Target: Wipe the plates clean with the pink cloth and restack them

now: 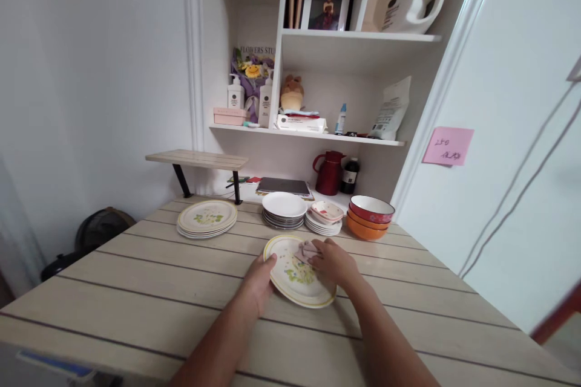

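A cream plate (290, 290) with a yellow rim and a green flower pattern is tilted above the wooden table. My left hand (259, 283) grips its left edge, thumb on top and the other fingers hidden beneath. Against the plate's upper face my right hand (333, 261) presses a crumpled greyish-pink cloth (305, 251), fingers closed over it. Matching plates (206, 219) are stacked at the left. Behind the held plate are a stack of white-topped plates (284, 205), smaller white plates (323, 228) under patterned square dishes (327, 211), and stacked red and orange bowls (370, 217).
A raised wooden shelf (200, 159) on black legs stands at the table's back left. Along the back are a closed laptop (284, 185), a red jug (329, 173) and a dark bottle (350, 176). Wall shelving (340, 138) with household items overhangs the rear.
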Tool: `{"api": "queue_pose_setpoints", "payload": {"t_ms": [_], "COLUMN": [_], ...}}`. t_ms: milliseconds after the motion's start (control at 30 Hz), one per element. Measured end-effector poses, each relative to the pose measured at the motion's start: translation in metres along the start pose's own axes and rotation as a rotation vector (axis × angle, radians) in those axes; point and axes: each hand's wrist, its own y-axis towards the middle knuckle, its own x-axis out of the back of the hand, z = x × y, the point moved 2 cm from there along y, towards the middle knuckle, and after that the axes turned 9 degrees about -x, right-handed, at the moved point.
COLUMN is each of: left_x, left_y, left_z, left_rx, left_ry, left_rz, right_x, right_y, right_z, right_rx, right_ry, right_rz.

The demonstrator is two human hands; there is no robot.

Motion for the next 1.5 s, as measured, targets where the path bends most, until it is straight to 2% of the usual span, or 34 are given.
{"api": "queue_pose_setpoints", "payload": {"t_ms": [133,233,367,467,600,733,900,1033,1233,1367,1500], "left_x": [0.001,0.002,0.002,0.001,0.0,-0.001,-0.002,0.0,0.002,0.001,0.001], "left_y": [-0.001,-0.002,-0.003,-0.003,-0.001,0.0,-0.003,-0.003,-0.001,-0.001,-0.002], "left_z": [0.0,0.0,-0.001,-0.001,-0.002,-0.002,-0.004,-0.004,-0.001,-0.001,-0.002], "left_rx": [0.009,0.016,0.017,0.02,0.011,0.008,0.012,0.026,0.042,0.041,0.028], "left_ry": [-0.002,-0.004,-0.016,-0.023,-0.024,-0.018,-0.005,0.011,0.018,0.011,-0.014], "left_rz": [0.009,0.014,0.028,0.041,0.033,0.019,0.007,0.002,0.014,0.023,0.031], "right_x": [0.009,0.015,0.015,0.007,-0.005,-0.007,-0.002,0.004,0.014,0.012,0.004], "right_y": [-0.011,-0.024,-0.036,-0.038,-0.032,-0.021,-0.006,-0.006,-0.027,-0.037,-0.037], "right_z": [-0.018,-0.02,-0.005,0.015,0.039,0.046,0.024,0.0,-0.009,0.005,0.029], "right_rx": [0.068,0.162,0.318,0.382,0.354,0.252,0.057,-0.006,0.128,0.249,0.294], "right_ry": [0.017,0.029,0.088,0.183,0.214,0.162,0.076,0.029,0.02,0.065,0.112], "right_rz": [0.077,0.155,0.206,0.176,0.064,-0.005,-0.015,0.034,0.145,0.162,0.118]}}
